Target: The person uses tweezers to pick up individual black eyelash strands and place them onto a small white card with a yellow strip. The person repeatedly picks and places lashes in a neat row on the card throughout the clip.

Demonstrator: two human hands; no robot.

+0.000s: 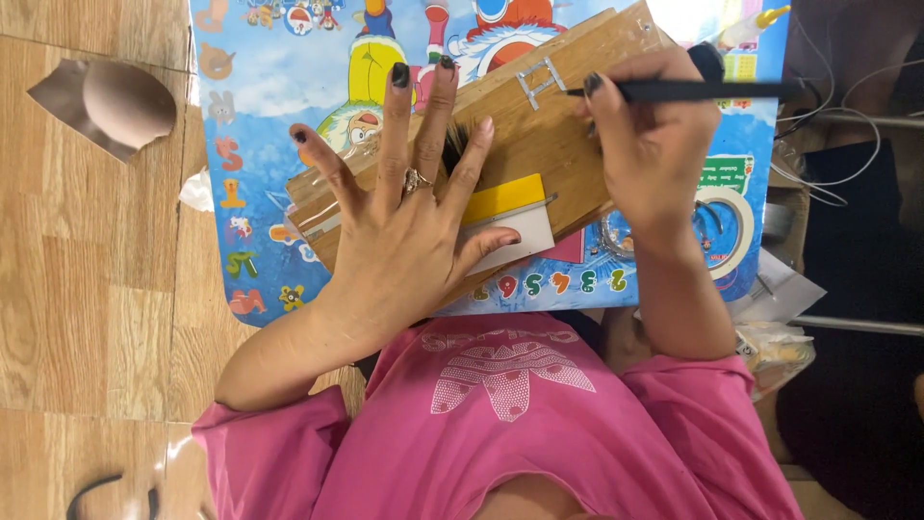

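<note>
- Left hand point(404, 241) lay flat, fingers spread wide, on a scuffed brown wooden board point(539, 135) wrapped in clear tape.
- Right hand point(650, 144) pinched a thin black brush point(693, 91) over it.

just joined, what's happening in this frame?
A person in a pink shirt sits over a small cartoon-printed table. Their left hand lies flat, fingers spread, on a wooden board set on that table. The right hand holds a thin black brush over the board near a small metal bracket. A yellow and white card lies by the left thumb, and a tape roll sits at the table's right edge.
</note>
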